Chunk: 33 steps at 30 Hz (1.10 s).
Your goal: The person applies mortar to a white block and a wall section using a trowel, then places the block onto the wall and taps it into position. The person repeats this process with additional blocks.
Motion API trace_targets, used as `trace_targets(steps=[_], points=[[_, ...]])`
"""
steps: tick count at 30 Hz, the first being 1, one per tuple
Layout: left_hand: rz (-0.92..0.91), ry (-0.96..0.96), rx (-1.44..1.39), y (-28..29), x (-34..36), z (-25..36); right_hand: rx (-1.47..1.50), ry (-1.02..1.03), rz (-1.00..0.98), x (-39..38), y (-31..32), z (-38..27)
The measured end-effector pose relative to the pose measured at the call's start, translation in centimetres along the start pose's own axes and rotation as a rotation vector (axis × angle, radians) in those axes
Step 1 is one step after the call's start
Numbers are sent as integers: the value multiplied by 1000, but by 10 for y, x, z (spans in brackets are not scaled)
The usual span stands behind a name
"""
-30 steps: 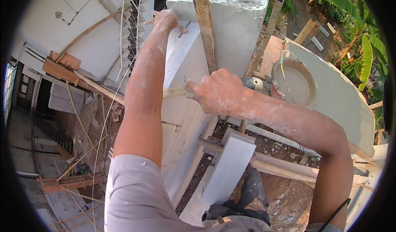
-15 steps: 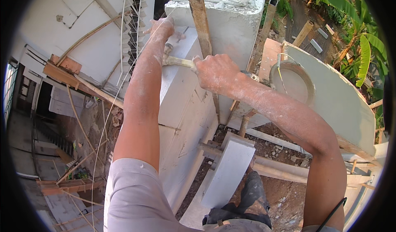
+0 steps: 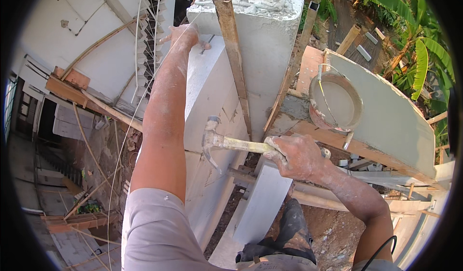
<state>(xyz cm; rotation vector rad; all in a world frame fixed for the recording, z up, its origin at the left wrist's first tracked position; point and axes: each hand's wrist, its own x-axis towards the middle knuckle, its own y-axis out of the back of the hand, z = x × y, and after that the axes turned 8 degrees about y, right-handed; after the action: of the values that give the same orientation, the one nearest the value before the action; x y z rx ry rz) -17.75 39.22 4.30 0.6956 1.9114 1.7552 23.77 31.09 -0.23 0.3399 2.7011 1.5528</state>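
Note:
My right hand (image 3: 301, 158) is closed round the handle of a claw hammer (image 3: 243, 145). The hammer's head hangs in the air over the pale block wall, claw towards me. My left hand (image 3: 185, 36), dusty with white powder, lies over the far end of a white block (image 3: 202, 68) on top of the wall. Its fingers are stretched apart, with the thumb pointing right. Just beyond that block stands a rough concrete column (image 3: 270, 39) with rods sticking up from its top.
Rusty metal posts (image 3: 231, 44) lean against the column. A bucket (image 3: 357, 114) of greyish liquid stands on boards at the right, beside a grey plastered panel (image 3: 400, 107). Another white block (image 3: 265, 198) lies near my legs. A thin wire (image 3: 118, 160) runs down the left.
My right hand has drawn the hammer back towards me and right, away from the white block by my left hand. My left hand stays in nearly the same place.

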Motion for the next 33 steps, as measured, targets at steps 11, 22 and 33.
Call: trace_targets(steps=[11,22,33], points=[[189,-348,-400,-25,-37,-27,432,-938,167,-267,-141,-31],[146,-280,-90,-64,-53,-29,443,-1482,359,-359,-205,-38],[809,-245,-376,-80,-171,21,254,-1346,464,-349,-208,6]])
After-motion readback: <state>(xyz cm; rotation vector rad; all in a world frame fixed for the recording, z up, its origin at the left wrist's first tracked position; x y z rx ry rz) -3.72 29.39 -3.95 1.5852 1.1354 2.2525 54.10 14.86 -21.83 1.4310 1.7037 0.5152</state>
